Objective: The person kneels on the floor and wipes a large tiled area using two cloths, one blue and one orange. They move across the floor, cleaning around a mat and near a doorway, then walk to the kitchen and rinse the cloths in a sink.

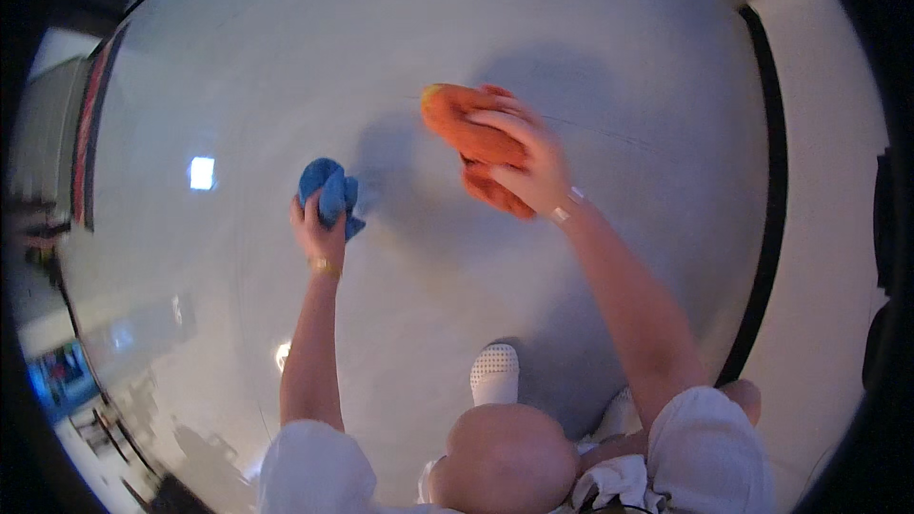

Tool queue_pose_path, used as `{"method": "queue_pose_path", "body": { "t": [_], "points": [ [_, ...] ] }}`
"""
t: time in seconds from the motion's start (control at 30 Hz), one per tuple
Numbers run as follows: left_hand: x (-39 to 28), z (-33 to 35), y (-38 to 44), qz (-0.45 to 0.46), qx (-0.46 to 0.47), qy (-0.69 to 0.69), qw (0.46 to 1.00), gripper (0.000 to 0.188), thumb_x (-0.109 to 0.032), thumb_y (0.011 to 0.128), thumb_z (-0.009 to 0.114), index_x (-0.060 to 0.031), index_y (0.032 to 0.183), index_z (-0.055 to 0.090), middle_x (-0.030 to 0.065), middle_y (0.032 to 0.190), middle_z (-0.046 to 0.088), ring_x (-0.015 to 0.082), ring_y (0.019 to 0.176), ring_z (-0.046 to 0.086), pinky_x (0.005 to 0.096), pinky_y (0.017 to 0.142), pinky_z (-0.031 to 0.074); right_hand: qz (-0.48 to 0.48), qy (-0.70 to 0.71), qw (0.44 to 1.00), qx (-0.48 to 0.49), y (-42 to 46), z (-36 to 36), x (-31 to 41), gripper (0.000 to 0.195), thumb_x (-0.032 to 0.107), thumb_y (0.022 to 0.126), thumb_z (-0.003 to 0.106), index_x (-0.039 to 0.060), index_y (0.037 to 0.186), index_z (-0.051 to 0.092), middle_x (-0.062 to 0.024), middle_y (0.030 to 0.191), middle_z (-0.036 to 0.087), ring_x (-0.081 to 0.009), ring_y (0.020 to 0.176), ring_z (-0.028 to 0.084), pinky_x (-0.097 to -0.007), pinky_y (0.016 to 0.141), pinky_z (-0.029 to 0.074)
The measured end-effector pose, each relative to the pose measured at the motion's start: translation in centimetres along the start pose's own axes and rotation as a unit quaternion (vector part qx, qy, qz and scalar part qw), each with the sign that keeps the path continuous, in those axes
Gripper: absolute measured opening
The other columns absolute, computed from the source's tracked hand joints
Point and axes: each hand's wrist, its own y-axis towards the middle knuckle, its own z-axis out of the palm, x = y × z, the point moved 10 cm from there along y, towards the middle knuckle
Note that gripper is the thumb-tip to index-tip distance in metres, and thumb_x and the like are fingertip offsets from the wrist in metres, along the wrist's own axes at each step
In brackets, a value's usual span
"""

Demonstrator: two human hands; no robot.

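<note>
A crumpled blue cloth (333, 189) is bunched in my left hand (320, 232), whose fingers curl around its near side. Farther forward and to the right, my right hand (532, 164) grips a folded orange cloth (475, 125). Part of that orange cloth hangs below the fingers, and its tip looks yellowish. Both hands are held out over a smooth, shiny grey floor (428, 271), where their soft shadows fall. The right hand is slightly blurred.
A black baseboard (775, 157) runs along the pale wall (821, 121) at right. My white perforated shoe (495, 371) and bent knee (507, 457) are below. At left stand a red-and-black strip (89, 135) and a lit screen (64, 378). Bright reflections mark the floor.
</note>
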Motion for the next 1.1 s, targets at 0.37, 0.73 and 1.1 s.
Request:
{"method": "queue_pose_path", "body": {
  "t": [0.37, 0.73, 1.1],
  "points": [
    [-28.5, 12.9, -40.2, 0.584, 0.483, -0.161, 0.632, 0.03, -0.028, 0.073, 0.06, -0.023, 0.102, 0.063, 0.0028, 0.13, 0.041, 0.0331, 0.123, 0.032, 0.0528, 0.096, 0.028, 0.506, -0.279, 0.699, -0.422, -54.7, -25.9, -8.0, 0.06, 0.013, 0.072, 0.059, 0.0083, 0.129, 0.04, -0.0183, 0.123, 0.047, -0.0297, 0.113, 0.046, -0.0438, 0.094, 0.037],
    [-26.7, 31.8, -6.2, 0.345, 0.366, 0.245, 0.829, 0.049, -0.046, 0.066, 0.067, -0.0249, 0.109, 0.057, -0.0001, 0.136, 0.036, 0.0277, 0.124, 0.03, 0.0551, 0.092, 0.028, 0.529, -0.485, 0.683, -0.133, -24.7, -9.1, -14.8, 0.063, 0.033, 0.067, 0.069, 0.0231, 0.124, 0.044, -0.0076, 0.132, 0.036, -0.0333, 0.119, 0.034, -0.0557, 0.09, 0.032],
    [-14.0, 12.3, 4.9, 0.193, 0.093, 0.155, 0.965, 0.058, -0.009, 0.067, 0.069, -0.0093, 0.12, 0.047, 0.0183, 0.125, 0.039, 0.0388, 0.113, 0.035, 0.0478, 0.096, 0.031, 0.06, 0.558, 0.734, -0.384, -17.5, -17.1, -5.1, 0.059, 0.013, 0.073, 0.053, 0.0033, 0.129, 0.037, -0.0161, 0.126, 0.045, -0.0299, 0.108, 0.051, -0.0442, 0.086, 0.045]
  ]
}}
